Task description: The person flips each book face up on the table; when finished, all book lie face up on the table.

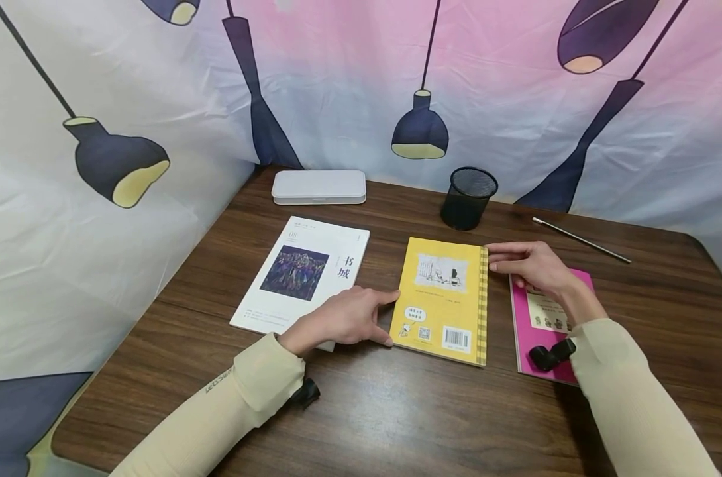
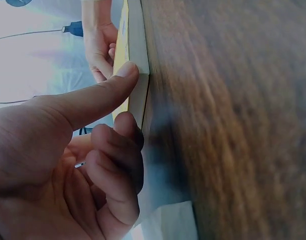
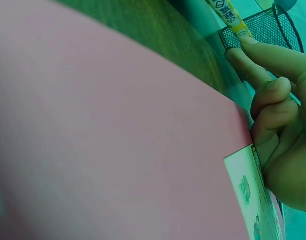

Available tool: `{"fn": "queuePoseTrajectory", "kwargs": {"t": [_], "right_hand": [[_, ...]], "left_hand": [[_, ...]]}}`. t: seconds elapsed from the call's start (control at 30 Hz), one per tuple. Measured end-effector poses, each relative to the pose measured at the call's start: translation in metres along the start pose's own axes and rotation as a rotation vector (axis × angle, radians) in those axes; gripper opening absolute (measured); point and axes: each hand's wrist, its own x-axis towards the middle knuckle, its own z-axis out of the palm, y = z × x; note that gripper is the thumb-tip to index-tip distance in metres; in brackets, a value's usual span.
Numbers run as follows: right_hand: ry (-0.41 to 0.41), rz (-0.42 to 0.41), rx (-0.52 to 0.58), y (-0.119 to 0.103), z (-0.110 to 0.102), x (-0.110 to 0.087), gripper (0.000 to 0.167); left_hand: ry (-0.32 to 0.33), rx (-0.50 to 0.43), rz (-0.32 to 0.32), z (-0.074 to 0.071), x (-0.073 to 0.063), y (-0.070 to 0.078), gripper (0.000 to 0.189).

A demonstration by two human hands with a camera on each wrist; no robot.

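Observation:
A yellow book (image 1: 441, 298) lies flat, back cover up, with a barcode and a cartoon panel. My left hand (image 1: 352, 317) is at its left side. The thumb touches the near left corner and the index finger meets the left edge; the left wrist view shows the other fingers loosely bent. At the far right corner, my right hand (image 1: 534, 265) touches the spine with extended thumb and index fingertips, as the yellow spine (image 3: 232, 20) shows in the right wrist view. Beneath that hand and wrist lies a pink book (image 1: 522, 331), partly covered.
Left of the yellow book is a white magazine (image 1: 304, 265), its near right corner behind my left hand. Along the back stand a white case (image 1: 319, 187) and a black mesh pen cup (image 1: 468, 199). A thin silver rod (image 1: 581, 239) lies at the back right.

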Motion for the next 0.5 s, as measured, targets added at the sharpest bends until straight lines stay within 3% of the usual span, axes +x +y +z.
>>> {"fn": "queuePoseTrajectory", "kwargs": {"t": [0.27, 0.5], "right_hand": [[0.034, -0.055, 0.065, 0.0026, 0.0031, -0.0020, 0.047], [0.034, -0.072, 0.049, 0.0037, 0.0053, -0.0016, 0.055]], "left_hand": [[-0.001, -0.027, 0.003, 0.0001, 0.0005, -0.0027, 0.089], [-0.011, -0.040, 0.000, -0.0001, -0.0002, -0.0035, 0.089]]}}
